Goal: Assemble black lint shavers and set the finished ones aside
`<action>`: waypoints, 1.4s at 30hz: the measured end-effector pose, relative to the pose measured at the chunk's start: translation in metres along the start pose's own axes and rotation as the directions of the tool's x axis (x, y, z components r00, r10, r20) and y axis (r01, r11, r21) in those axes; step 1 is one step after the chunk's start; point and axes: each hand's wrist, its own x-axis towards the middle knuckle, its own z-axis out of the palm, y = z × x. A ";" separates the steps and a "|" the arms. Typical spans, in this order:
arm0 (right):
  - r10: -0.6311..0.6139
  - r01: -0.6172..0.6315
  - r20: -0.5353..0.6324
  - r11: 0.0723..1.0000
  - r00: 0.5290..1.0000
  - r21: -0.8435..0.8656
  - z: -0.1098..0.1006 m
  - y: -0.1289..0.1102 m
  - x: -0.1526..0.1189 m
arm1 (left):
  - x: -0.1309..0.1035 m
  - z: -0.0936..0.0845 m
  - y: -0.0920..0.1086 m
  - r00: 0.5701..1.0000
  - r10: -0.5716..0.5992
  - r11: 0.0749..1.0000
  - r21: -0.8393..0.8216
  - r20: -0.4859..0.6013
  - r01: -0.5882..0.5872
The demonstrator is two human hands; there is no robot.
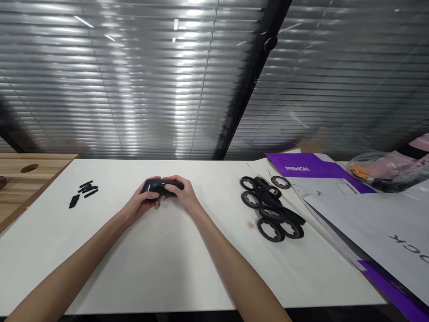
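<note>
Both hands hold a glossy black curved object (161, 186) just above the white table, left of its middle. My left hand (140, 202) wraps round its left end, the thumb lying across the front. Round the right end are the fingers of my right hand (182, 190), with that thumb pressed on its face. The underside of the object is hidden by the fingers. Several small black strips (89, 188) and a wider black piece (74, 201) lie on the table to the left. To the right is a loose pile of black rings (271, 230) with notched inner edges.
Purple and white printed packaging (301, 165) and large white sheets (378, 219) cover the right side of the white table (150, 277). A clear bag with pink and orange contents (378, 170) sits behind them. A wooden surface (43, 163) adjoins at left; blinds (134, 80) stand behind.
</note>
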 end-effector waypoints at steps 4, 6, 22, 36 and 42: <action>0.002 -0.002 -0.020 1.000 1.000 -0.004 -0.001 0.002 0.002 | -0.001 0.004 0.001 1.000 0.001 1.000 0.000 -0.013 -0.001; 0.011 -0.011 -0.016 1.000 1.000 0.010 -0.003 0.004 0.003 | -0.001 0.006 0.002 1.000 -0.008 1.000 -0.006 -0.024 0.008; 0.026 -0.026 -0.041 1.000 0.999 0.009 -0.002 0.005 0.004 | 0.000 0.001 0.000 1.000 -0.006 1.000 0.006 -0.016 0.006; -0.179 0.141 -0.225 0.975 0.958 -0.173 0.004 0.011 0.005 | -0.001 0.005 -0.003 0.995 0.054 0.998 0.028 -0.080 -0.052; -0.057 0.005 -0.204 0.969 0.977 -0.247 0.008 0.007 0.003 | -0.002 0.004 -0.004 0.996 0.038 0.996 0.085 -0.076 -0.031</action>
